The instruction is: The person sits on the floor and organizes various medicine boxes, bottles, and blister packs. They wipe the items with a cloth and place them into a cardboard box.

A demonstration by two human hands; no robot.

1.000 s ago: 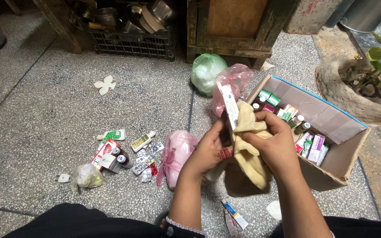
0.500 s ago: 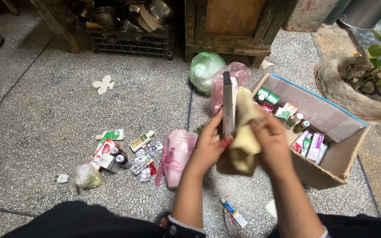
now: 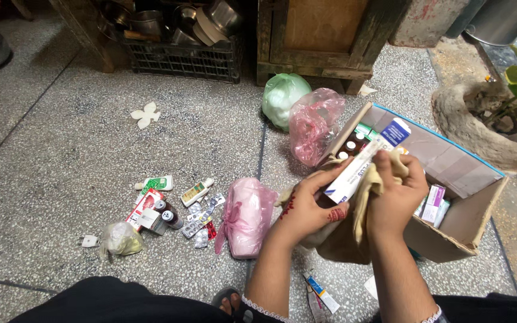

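Note:
My left hand (image 3: pixel 309 206) holds the lower end of a long white and blue carton (image 3: pixel 366 160), which tilts up to the right. My right hand (image 3: pixel 397 192) presses a yellow cloth (image 3: pixel 363 203) against the carton's side. Both hands hover over the near left corner of an open cardboard box (image 3: pixel 456 224) that holds several small medicine packs and bottles (image 3: pixel 432 203).
A pink bag (image 3: pixel 245 216) lies on the speckled floor left of my hands; another pink bag (image 3: pixel 312 124) and a green bag (image 3: pixel 281 97) lie behind. Loose bottles and blister strips (image 3: pixel 175 209) are scattered at left. Tubes (image 3: pixel 319 294) lie near my knees. A black crate (image 3: pixel 181 57) of metal pots stands at the back.
The carton has turned from standing upright to slanting up toward the right, over the box. My right hand and the cloth moved right along it.

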